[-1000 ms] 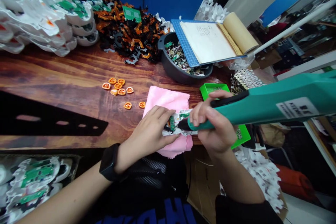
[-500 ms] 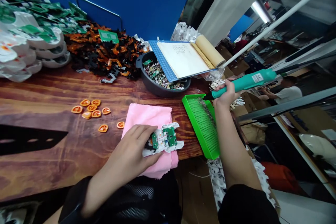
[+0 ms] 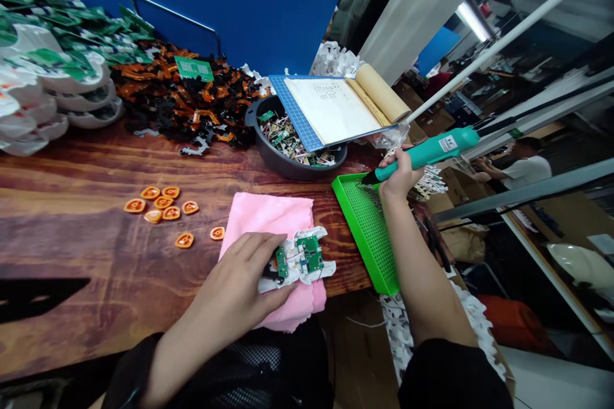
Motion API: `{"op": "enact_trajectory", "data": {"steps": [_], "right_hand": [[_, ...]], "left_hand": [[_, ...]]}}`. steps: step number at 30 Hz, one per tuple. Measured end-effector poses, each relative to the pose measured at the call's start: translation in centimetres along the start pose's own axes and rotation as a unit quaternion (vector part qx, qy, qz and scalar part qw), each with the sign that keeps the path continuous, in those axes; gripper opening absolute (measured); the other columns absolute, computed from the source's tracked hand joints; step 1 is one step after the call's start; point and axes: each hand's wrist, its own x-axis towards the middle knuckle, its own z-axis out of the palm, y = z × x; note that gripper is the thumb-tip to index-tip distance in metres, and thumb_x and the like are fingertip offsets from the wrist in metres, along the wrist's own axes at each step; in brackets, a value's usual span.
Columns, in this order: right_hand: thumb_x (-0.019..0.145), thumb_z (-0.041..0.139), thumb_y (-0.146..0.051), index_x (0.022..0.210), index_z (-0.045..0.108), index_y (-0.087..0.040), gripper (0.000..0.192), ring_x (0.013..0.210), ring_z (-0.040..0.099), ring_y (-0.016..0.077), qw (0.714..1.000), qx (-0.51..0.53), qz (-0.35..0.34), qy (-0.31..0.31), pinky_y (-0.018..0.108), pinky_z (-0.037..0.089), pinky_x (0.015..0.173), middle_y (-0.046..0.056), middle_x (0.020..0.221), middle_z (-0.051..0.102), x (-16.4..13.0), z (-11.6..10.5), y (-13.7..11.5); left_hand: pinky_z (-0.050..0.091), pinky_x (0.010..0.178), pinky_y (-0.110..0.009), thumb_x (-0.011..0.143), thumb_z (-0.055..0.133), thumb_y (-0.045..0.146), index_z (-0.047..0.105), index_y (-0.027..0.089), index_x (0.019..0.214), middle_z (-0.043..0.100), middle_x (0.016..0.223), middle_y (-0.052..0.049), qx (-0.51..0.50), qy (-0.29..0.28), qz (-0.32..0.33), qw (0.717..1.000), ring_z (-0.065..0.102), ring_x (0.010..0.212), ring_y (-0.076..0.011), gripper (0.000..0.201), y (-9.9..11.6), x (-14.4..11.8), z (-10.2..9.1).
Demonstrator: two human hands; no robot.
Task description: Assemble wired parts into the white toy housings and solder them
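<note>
My left hand (image 3: 244,275) grips a white plastic controller shell (image 3: 293,261) fitted with green circuit boards, thumb on the near side and fingers over the far side. The shell rests on a folded pink cloth (image 3: 268,212) at the table's front edge. My right hand (image 3: 400,176) is wrapped around a teal electric screwdriver (image 3: 432,152), which lies nearly level. Its dark tip points into a green perforated tray (image 3: 369,239), at the small metal screws (image 3: 367,188) by the far end. Whether a screw sits on the tip is too small to tell.
Several orange button pieces (image 3: 163,202) lie left of the cloth. Behind stand a dark basin (image 3: 288,166) of small parts with a clipboard (image 3: 336,108) on top, a heap of orange-black parts (image 3: 187,102) and stacked white shells (image 3: 86,99). A person (image 3: 525,169) sits far right.
My right hand and the screwdriver have moved a little left and lower at the tray. The left hand still holds the shell in place. The view has shifted slightly.
</note>
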Motion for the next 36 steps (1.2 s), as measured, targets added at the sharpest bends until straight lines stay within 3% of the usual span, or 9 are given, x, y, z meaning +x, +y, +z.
{"op": "enact_trajectory", "data": {"steps": [6, 14, 21, 25, 30, 36], "right_hand": [[0.070, 0.065, -0.028, 0.079, 0.048, -0.019, 0.021, 0.038, 0.043, 0.0072, 1.000, -0.007, -0.014, 0.014, 0.020, 0.038, 0.038, -0.010, 0.046, 0.045, 0.0, -0.1, 0.3], [0.074, 0.067, -0.050, 0.081, 0.046, -0.022, 0.035, 0.040, 0.045, 0.0088, 0.996, -0.069, -0.033, 0.036, 0.023, 0.041, 0.040, -0.010, 0.051, 0.043, -0.1, 0.4, 0.0], [0.079, 0.062, -0.046, 0.075, 0.042, -0.022, 0.031, 0.042, 0.043, 0.0084, 0.996, -0.032, -0.008, 0.088, 0.023, 0.039, 0.041, -0.009, 0.051, 0.040, -0.7, 0.5, -4.6], [0.081, 0.062, -0.046, 0.078, 0.047, -0.021, 0.029, 0.044, 0.042, 0.0077, 0.995, 0.044, 0.084, -0.010, 0.022, 0.041, 0.045, -0.009, 0.052, 0.041, -5.3, 1.8, -8.7], [0.082, 0.062, -0.041, 0.081, 0.052, -0.021, 0.022, 0.044, 0.041, 0.0072, 0.968, 0.091, 0.189, -0.136, 0.022, 0.039, 0.047, -0.009, 0.051, 0.042, -12.5, 3.4, -12.6], [0.084, 0.061, -0.039, 0.082, 0.053, -0.022, 0.020, 0.043, 0.040, 0.0075, 0.949, 0.129, 0.222, -0.183, 0.021, 0.037, 0.046, -0.008, 0.050, 0.043, -15.6, 4.1, -13.9]], "left_hand": [[0.050, 0.087, -0.041, 0.082, 0.063, 0.041, 0.053, 0.018, 0.119, 0.063, 0.112, -0.010, 0.000, 0.010, 0.009, 1.000, 0.060, 0.103, -0.0272, 0.044, 0.0, 0.1, 0.0], [0.048, 0.090, -0.039, 0.081, 0.065, 0.040, 0.049, 0.021, 0.124, 0.059, 0.117, -0.009, 0.009, 0.009, 0.009, 1.000, 0.057, 0.107, -0.0260, 0.050, -0.2, -0.2, 0.2], [0.048, 0.088, -0.042, 0.079, 0.068, 0.039, 0.047, 0.020, 0.124, 0.058, 0.113, -0.010, -0.003, 0.016, -0.014, 1.000, 0.057, 0.106, -0.0276, 0.053, 0.0, -0.2, 0.3], [0.048, 0.089, -0.042, 0.079, 0.069, 0.042, 0.049, 0.017, 0.120, 0.058, 0.112, -0.011, -0.026, -0.002, -0.028, 0.999, 0.056, 0.105, -0.0271, 0.053, 0.4, -0.1, 0.0], [0.046, 0.094, -0.042, 0.079, 0.067, 0.054, 0.051, 0.018, 0.126, 0.055, 0.121, -0.013, -0.046, 0.014, 0.000, 0.999, 0.052, 0.112, -0.0273, 0.061, 0.7, -0.4, -0.6], [0.041, 0.101, -0.043, 0.090, 0.058, 0.033, 0.067, 0.022, 0.113, 0.053, 0.127, -0.012, -0.022, 0.066, 0.043, 0.997, 0.049, 0.120, -0.0261, 0.027, 0.5, -0.6, -0.4]]}}
